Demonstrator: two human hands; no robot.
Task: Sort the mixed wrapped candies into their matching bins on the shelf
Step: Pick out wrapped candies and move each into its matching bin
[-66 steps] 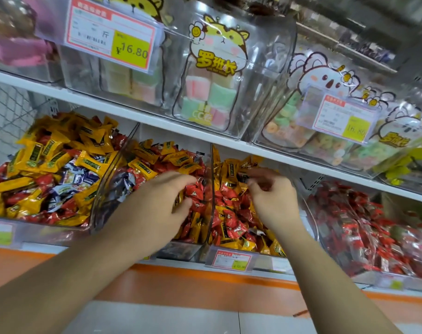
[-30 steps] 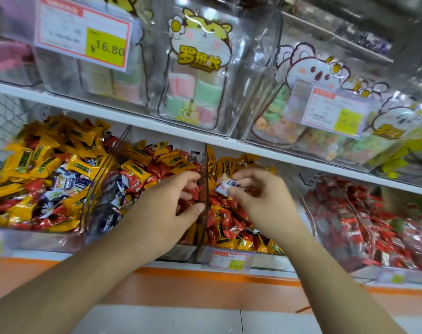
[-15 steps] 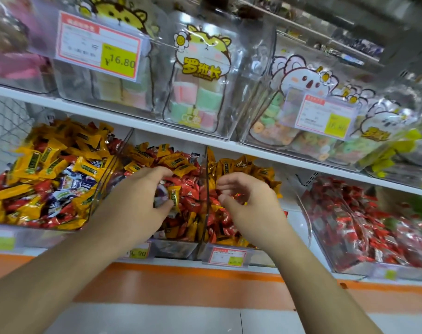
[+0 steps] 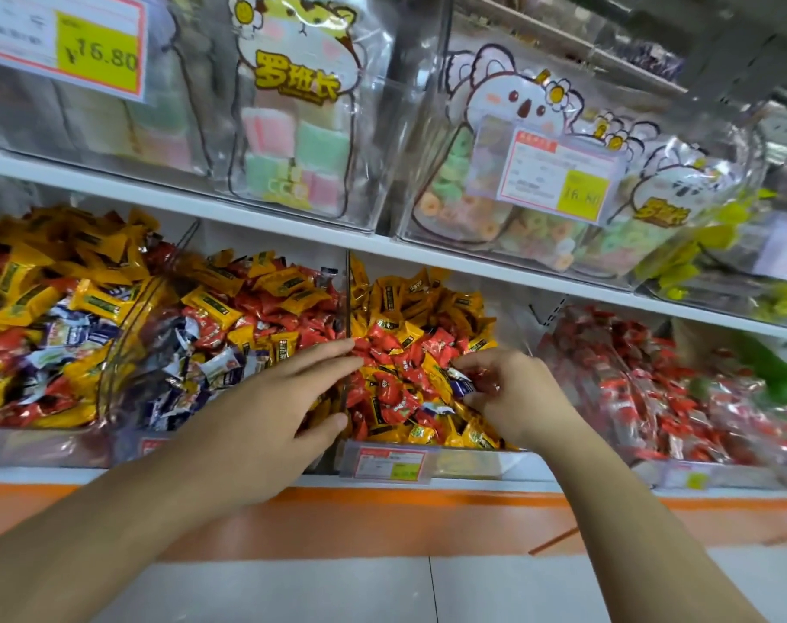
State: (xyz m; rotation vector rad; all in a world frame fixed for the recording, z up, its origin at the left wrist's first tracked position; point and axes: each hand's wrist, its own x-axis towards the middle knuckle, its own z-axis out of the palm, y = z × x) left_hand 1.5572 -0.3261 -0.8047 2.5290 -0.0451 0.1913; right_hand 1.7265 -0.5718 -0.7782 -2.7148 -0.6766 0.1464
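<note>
Clear bins on the lower shelf hold mixed wrapped candies. The left bin (image 4: 5, 442) has yellow, red and blue-white ones. The middle bin (image 4: 126, 438) holds the same mix. The third bin (image 4: 472, 460) is mostly red and yellow. My right hand (image 4: 513, 393) is in the third bin and pinches a blue-white candy (image 4: 461, 383) at its fingertips. My left hand (image 4: 265, 411) lies with straight fingers across the divider (image 4: 347, 290) between the middle and third bins, fingertips touching red candies.
A fourth bin (image 4: 661, 474) at the right holds red-wrapped candies. The white upper shelf (image 4: 292, 227) carries clear boxes of pastel sweets with price tags (image 4: 63, 42). An orange strip (image 4: 382, 519) runs below the bins, with pale floor beneath.
My left hand has moved right from the middle bin onto the divider with its fingers straightened. My right hand has shifted right and lower in the third bin and now pinches a blue-white candy.
</note>
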